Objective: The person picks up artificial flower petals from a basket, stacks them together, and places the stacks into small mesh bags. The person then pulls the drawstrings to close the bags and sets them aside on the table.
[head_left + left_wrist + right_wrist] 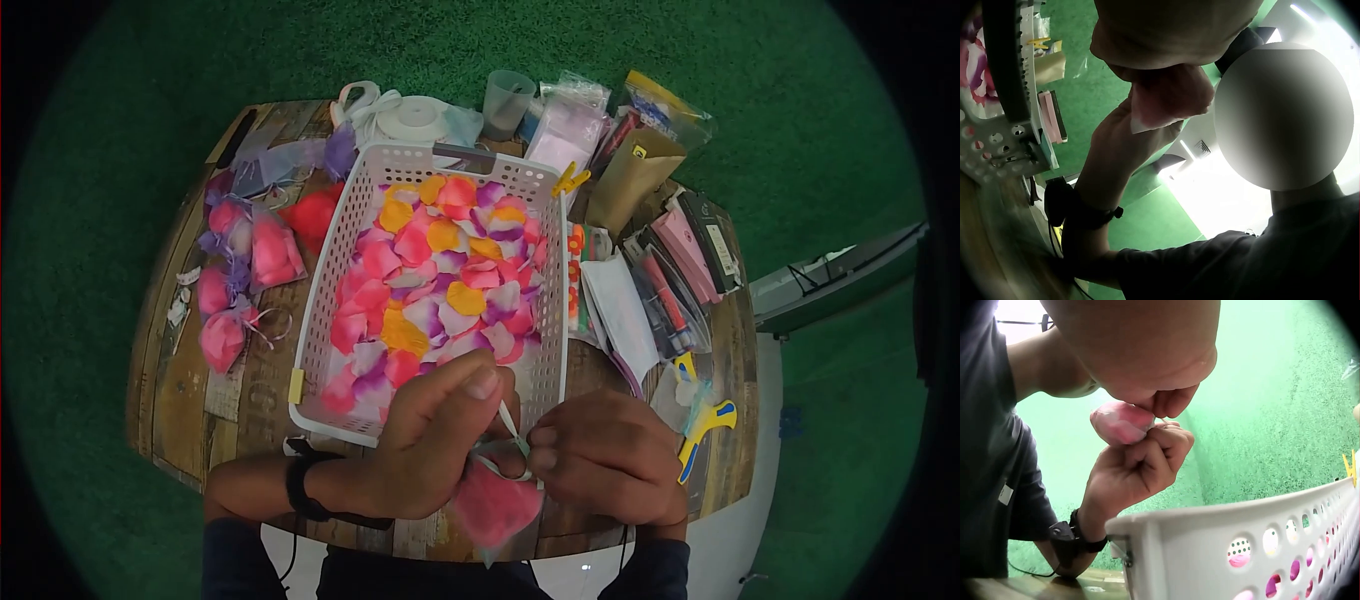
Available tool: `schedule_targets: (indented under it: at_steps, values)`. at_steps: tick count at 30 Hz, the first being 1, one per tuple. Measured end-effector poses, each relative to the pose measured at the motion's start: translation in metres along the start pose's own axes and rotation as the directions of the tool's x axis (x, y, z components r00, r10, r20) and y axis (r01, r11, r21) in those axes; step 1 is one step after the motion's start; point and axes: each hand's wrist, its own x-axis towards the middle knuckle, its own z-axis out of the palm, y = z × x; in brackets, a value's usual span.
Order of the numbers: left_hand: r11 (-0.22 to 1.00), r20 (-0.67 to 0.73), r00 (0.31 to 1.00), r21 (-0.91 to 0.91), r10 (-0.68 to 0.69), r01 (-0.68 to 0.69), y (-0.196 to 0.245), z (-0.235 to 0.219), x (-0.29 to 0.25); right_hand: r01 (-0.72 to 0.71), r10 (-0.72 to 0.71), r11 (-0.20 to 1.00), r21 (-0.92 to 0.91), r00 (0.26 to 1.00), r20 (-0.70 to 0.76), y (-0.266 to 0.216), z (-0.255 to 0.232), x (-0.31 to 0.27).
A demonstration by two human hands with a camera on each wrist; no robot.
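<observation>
Wooden table (270, 370), holding a white perforated basket (322, 300) of colourful petals (415, 240) | left hand (430, 430): thumb and forefinger pinching white ribbon (510, 425) | right hand (610, 455): curled fingertips pinching ribbon | sheer pink-filled pouch (495, 505): between hands, near basket's closest edge

Green floor (480, 45) — brown pouch (635, 185)

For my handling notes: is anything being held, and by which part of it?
Yes: a small sheer fabric pouch with pink contents is held by the thin white ribbon at its gathered top, between the left hand and the right hand.
</observation>
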Motion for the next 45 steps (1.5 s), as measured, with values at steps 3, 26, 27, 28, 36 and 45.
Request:
schedule_targets:
  at_steps: [3,26,27,28,36,45]
  values:
    - [0.999,-0.088,0.995,0.007,0.042,-0.042,0.001,0.005,0.002,-0.019,0.019,0.999,-0.032,1.000,0.005,0.001,0.003,0.000]
    - [0.892,-0.046,0.952,0.364,0.304,-0.268,-0.003,-0.002,0.009,-0.118,0.201,0.948,0.296,0.943,-0.267,-0.019,0.018,-0.003]
    - [0.881,-0.021,0.948,0.377,0.317,-0.286,-0.002,-0.003,0.010,-0.137,0.242,0.932,0.337,0.924,-0.295,-0.020,0.020,-0.001]
    - [0.882,-0.016,0.950,0.376,0.313,-0.284,-0.002,-0.003,0.010,-0.153,0.284,0.914,0.377,0.903,-0.322,-0.021,0.021,0.000]
    - [0.668,-0.015,0.860,0.636,0.510,-0.385,0.007,-0.007,0.020,-0.117,0.420,0.798,0.591,0.812,-0.406,-0.025,0.022,-0.002]
    - [0.557,0.022,0.826,0.729,0.563,-0.399,0.038,-0.014,0.015,-0.117,0.521,0.671,0.733,0.777,-0.353,-0.023,0.016,0.001]
